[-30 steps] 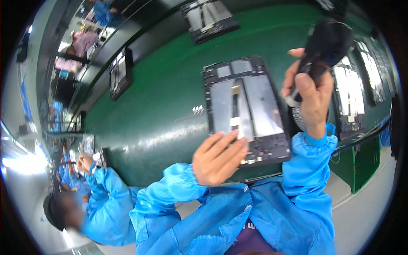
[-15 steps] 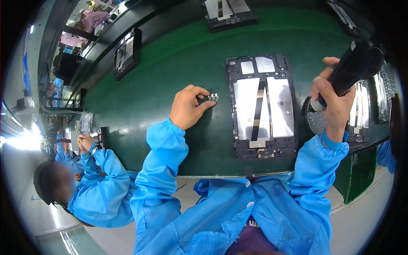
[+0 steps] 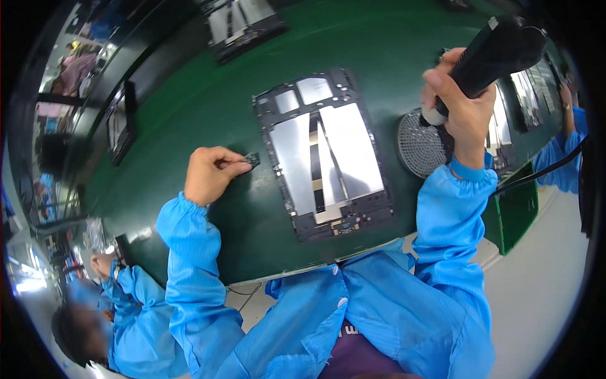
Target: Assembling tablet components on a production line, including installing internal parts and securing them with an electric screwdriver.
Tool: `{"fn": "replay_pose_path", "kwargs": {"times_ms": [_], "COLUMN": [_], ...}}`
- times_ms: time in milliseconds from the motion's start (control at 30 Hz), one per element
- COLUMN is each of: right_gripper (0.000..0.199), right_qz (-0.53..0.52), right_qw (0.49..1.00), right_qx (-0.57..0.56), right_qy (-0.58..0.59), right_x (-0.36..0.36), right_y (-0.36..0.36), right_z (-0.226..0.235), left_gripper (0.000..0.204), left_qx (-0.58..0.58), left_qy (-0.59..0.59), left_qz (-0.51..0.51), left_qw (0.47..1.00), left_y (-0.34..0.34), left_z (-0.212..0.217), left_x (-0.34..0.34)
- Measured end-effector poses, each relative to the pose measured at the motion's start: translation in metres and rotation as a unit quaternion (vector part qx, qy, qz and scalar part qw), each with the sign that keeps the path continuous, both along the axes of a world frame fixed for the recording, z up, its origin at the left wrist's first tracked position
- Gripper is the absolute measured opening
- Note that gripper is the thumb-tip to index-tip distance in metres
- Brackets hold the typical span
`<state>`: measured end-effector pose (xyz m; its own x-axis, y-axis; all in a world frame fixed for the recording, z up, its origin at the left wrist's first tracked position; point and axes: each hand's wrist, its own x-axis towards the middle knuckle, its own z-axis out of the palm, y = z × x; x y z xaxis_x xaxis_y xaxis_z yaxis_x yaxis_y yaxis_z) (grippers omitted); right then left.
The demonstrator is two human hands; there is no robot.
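Observation:
A small dark circuit board [image 3: 252,160] is pinched between the thumb and forefinger of my left hand [image 3: 211,174], just left of an opened tablet [image 3: 353,145]. The tablet lies flat, with silver panels, a dark strip between them and a black frame. My right hand [image 3: 464,101] is wrapped round a thick black handheld device [image 3: 489,57], held at a slant. A pale rounded piece [image 3: 434,116] shows at its lower end, by my fingers. Right beside it is a round grey perforated disc [image 3: 418,146], partly covered by my hand and the device.
More opened tablets stand at the back [image 3: 243,25], far left [image 3: 120,123] and right [image 3: 500,123] of the green bench [image 3: 189,107]. A co-worker in blue [image 3: 142,316] sits at left; another person's arm [image 3: 571,114] shows at right. A black cable [image 3: 543,165] runs beyond my right wrist.
The whole view has swung, so the bench things sit further left in the picture. The small board is turned differently in my left fingers. My right hand still grips the black device near the disc.

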<state>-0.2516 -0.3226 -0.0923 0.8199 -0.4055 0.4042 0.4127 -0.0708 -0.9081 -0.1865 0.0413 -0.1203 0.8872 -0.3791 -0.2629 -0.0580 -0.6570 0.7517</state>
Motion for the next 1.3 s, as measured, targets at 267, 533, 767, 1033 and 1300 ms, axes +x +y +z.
{"fn": "replay_pose_path", "kwargs": {"times_ms": [267, 533, 767, 1033, 1300], "right_gripper": [0.028, 0.04, 0.042, 0.032, 0.033], "right_qz": [-0.02, -0.043, -0.046, -0.039, -0.028], "right_qw": [0.996, 0.998, 0.998, 0.998, 1.0], "right_qx": [0.033, -0.01, -0.015, -0.03, 0.001], "right_qy": [-0.078, -0.051, -0.042, -0.035, -0.001], "right_x": [0.004, 0.006, 0.01, 0.009, 0.009], "right_y": [-0.011, -0.005, -0.002, 0.0, 0.007], "right_z": [-0.009, -0.015, -0.015, -0.016, -0.014], "left_gripper": [0.011, 0.018, 0.022, 0.022, 0.019], "left_qx": [0.041, -0.132, -0.253, -0.238, -0.199], "left_qy": [-0.104, -0.41, -0.324, -0.254, -0.236], "left_qz": [0.02, -0.062, -0.128, -0.051, 0.077], "left_qw": [0.993, 0.9, 0.903, 0.936, 0.948], "left_y": [-0.016, -0.048, -0.091, -0.074, -0.038], "left_z": [-0.005, -0.02, -0.029, -0.016, -0.009], "left_x": [-0.015, -0.068, -0.087, -0.084, -0.076]}}
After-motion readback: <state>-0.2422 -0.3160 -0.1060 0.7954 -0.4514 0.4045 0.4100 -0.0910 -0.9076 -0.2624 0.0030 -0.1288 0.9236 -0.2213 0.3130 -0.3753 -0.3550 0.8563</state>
